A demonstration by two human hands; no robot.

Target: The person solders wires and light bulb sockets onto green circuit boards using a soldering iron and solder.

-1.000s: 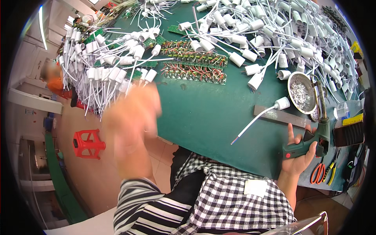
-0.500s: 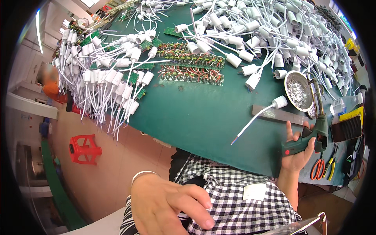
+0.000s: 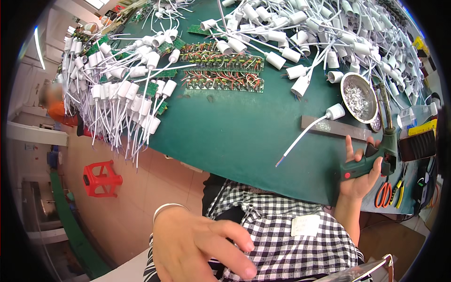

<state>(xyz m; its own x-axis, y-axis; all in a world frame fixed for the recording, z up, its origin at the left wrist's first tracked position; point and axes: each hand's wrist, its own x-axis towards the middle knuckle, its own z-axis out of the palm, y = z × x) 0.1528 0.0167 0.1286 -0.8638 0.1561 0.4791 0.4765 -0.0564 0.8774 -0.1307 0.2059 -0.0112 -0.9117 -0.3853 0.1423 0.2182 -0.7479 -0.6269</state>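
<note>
Right hand (image 3: 357,187) is wrapped round the green pistol-grip tool (image 3: 388,149), barrel up beside the metal bowl (image 3: 346,107). Left hand (image 3: 197,246) is empty, fingers loosely spread over the checked apron (image 3: 282,225). I'd hold the tool steady and mind that barrel near cables. One white socket (image 3: 335,111) lies by the metal bar (image 3: 350,130). Orange-handled pliers (image 3: 383,195) and a big socket pile (image 3: 366,51) kinda crowd the tool side.

We see smooth, white, cylindrical plastic sockets (image 3: 335,111), a matt green plastic pistol-shaped tool (image 3: 389,147), rough silvery metallic flakes (image 3: 358,101) and a black-and-white checked cloth garment (image 3: 277,221).
</note>
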